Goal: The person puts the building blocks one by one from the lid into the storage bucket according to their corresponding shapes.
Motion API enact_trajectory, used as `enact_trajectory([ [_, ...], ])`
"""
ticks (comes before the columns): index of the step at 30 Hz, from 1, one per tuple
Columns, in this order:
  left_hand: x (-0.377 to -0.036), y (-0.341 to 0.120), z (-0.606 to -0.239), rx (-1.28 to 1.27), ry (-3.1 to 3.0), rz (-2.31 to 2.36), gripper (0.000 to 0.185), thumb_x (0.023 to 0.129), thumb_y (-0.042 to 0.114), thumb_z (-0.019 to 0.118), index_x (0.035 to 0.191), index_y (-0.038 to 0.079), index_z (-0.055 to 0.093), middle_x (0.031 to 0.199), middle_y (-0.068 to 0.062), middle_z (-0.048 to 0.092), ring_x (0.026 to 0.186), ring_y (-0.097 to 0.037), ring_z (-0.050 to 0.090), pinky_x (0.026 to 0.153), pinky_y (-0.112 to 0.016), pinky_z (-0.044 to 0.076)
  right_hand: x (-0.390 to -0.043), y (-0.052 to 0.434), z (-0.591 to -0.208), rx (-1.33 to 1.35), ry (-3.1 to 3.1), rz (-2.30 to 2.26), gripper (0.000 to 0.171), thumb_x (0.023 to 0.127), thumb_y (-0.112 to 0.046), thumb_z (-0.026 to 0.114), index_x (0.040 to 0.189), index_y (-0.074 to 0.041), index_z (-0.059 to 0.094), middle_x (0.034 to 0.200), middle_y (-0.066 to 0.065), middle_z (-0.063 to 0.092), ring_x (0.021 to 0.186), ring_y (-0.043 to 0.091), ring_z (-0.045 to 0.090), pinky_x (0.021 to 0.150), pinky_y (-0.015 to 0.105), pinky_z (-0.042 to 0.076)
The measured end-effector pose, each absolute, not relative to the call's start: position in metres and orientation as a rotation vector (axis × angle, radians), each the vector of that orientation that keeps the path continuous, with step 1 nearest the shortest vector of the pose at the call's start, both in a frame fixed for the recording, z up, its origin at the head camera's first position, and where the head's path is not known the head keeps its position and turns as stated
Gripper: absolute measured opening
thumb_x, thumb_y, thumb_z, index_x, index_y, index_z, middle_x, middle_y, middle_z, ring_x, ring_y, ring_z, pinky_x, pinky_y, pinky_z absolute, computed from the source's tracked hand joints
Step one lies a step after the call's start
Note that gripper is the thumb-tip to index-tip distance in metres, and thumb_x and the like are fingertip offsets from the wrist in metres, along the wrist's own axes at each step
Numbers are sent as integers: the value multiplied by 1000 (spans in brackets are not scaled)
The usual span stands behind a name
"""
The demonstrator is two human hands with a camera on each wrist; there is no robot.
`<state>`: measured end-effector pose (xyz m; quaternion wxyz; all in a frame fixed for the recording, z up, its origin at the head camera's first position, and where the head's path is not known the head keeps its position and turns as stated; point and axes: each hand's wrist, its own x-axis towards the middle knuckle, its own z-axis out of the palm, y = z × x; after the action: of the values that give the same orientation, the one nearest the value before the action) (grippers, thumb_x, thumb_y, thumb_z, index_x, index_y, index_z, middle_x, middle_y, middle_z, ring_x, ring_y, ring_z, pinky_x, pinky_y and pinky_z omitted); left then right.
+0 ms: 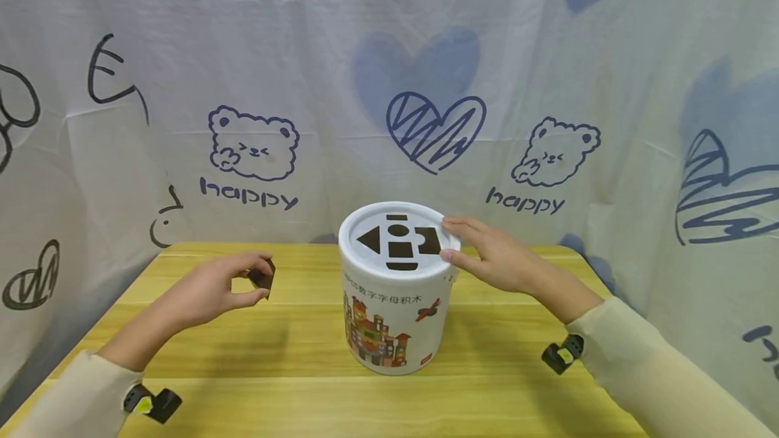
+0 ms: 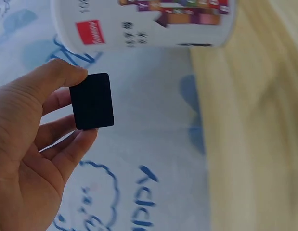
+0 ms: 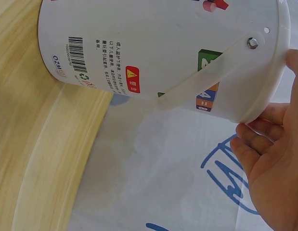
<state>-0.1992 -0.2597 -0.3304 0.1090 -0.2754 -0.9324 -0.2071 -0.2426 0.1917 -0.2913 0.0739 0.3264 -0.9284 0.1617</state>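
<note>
My left hand [image 1: 209,288] is raised over the left side of the table, left of the bucket. It pinches a dark flat-sided block [image 2: 92,101] between thumb and fingertips; in the left wrist view the block shows a rectangular face with rounded corners. A white bucket [image 1: 395,323] printed with colourful toy buildings stands upright on the table. Its white lid [image 1: 356,259] has several shaped cut-outs, among them a triangle and a circle. My right hand [image 1: 502,259] rests its thumb and fingers, spread and mostly straight, on the lid's right rim.
The yellow wood-grain table [image 1: 292,350] carries the bucket near its middle. A pale cloth [image 1: 341,53] with hearts, bears and writing hangs behind and at both sides. A translucent handle strap [image 3: 206,67] lies against the bucket's side.
</note>
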Motion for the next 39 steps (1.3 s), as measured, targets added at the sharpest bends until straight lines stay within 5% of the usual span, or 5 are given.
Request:
enact_trajectory([
  [16,-202,-206,-246,-1042,-2527,-543,18,86,18,77,103,17,70,128,-8,63,100,-18,66,88,-45,55,-243,192,-291,993,-2772,491,70,98,-57,46,151,-12,37,156,7,34,138,34,37,110,57,32],
  [21,-208,-185,-229,-1078,-2554,-529,18,88,21,74,105,17,71,117,-1,67,97,-12,65,87,-41,55,-243,192,-291,989,-2775,486,70,98,-58,45,152,-14,37,156,6,33,138,34,36,110,57,32],
  [28,-220,-159,-216,-1104,-2654,-543,24,89,24,74,110,14,71,114,-2,70,101,-17,67,92,-45,53,-242,192,-292,985,-2773,479,70,98,-58,45,152,-14,37,156,5,33,138,34,37,109,57,33],
  [39,-241,-128,-219,-1095,-2733,-498,28,86,27,75,110,12,71,101,1,72,89,-15,66,79,-34,56,-242,192,-291,986,-2780,493,70,98,-58,45,152,-13,37,156,6,33,138,34,37,110,57,33],
])
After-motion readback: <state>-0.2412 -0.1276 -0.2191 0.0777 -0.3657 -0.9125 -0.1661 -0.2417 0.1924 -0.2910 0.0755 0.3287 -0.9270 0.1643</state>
